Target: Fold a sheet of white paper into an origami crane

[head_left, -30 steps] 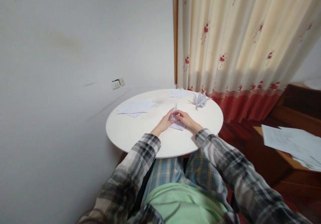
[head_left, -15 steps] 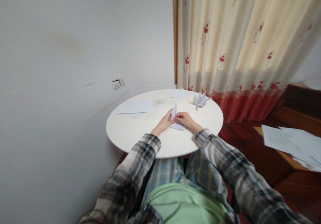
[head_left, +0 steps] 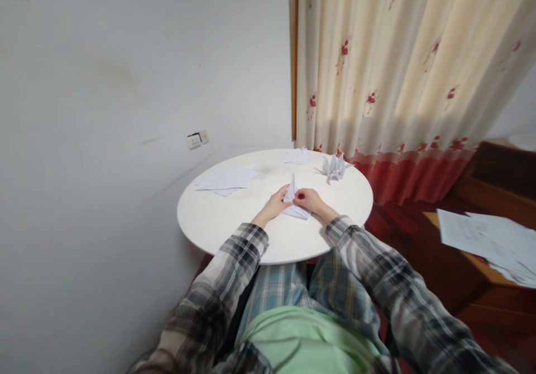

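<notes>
A folded piece of white paper (head_left: 292, 188) stands up in a pointed shape between my hands, near the middle of the round white table (head_left: 226, 223). My left hand (head_left: 276, 204) grips its left side. The fingers of my right hand (head_left: 309, 198) are pinched at its right side. Under both hands a flat folded white paper (head_left: 297, 212) lies on the tabletop; whether it joins the upright part I cannot tell. The fingertips partly hide the folds.
White sheets (head_left: 228, 180) lie at the table's left, more paper pieces (head_left: 300, 155) at its far edge. Folded paper figures (head_left: 334, 167) are heaped at the far right. A wall with a socket (head_left: 194, 141) borders the left. Papers (head_left: 488, 240) cover a wooden cabinet at right.
My right hand has shifted slightly to the right along the folded paper. The upright point of the paper looks a little wider. My left hand stays nearly in place.
</notes>
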Available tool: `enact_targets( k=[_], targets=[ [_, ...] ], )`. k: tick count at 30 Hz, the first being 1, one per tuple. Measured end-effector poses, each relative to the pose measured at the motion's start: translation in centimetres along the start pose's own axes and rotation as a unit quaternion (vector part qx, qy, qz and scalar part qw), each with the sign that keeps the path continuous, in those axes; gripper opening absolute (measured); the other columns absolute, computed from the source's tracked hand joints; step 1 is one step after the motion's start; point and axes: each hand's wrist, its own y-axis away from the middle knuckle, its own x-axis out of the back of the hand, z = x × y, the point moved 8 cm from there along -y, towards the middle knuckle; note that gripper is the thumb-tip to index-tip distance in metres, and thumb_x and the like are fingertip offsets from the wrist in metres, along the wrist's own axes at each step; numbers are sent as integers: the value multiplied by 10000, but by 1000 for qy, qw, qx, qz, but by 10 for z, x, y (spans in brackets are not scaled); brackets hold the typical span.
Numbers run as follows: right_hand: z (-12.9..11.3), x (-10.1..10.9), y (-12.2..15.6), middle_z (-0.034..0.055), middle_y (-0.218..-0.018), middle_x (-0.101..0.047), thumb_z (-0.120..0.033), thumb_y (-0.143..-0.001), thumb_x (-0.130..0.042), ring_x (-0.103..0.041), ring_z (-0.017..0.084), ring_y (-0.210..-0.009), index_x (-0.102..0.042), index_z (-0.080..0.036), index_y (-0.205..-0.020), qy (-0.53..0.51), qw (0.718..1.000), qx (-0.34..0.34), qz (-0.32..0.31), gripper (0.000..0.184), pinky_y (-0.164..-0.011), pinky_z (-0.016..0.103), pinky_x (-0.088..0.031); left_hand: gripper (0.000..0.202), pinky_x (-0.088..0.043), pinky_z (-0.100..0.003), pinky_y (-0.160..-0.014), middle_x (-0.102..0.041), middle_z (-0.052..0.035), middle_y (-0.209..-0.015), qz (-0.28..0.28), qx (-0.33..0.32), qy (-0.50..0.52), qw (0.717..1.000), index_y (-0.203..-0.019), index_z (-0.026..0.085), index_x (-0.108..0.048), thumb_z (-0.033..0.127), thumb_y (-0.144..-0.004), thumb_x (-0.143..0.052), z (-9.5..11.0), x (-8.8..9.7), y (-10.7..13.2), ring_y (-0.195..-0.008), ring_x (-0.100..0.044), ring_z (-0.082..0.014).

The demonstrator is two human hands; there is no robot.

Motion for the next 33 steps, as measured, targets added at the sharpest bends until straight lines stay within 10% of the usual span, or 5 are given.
enact_targets(
  k=[19, 33],
  targets=[
    [1, 3, 2, -31, -579, -543, -165, -618, -557, -461, 88, -541, -544, -161, -634, -106, 994, -17, 21, 21, -529, 197, -313, 137, -392, -230, -592, -577, 15, -615, 60, 10, -255, 965, -728, 133, -650, 216, -632, -597, 3, 17, 0, -596, -494, -122],
    [2, 14, 0, 49, -781, -585, -100, -647, -502, -506, 154, -780, -571, -152, -669, -55, 995, 3, 81, 89, -747, 263, -379, 113, -333, -217, -536, -544, 22, -550, 69, 45, -240, 967, -660, 119, -660, 201, -610, -601, 3, 19, 1, -551, -457, -116]
  ],
)
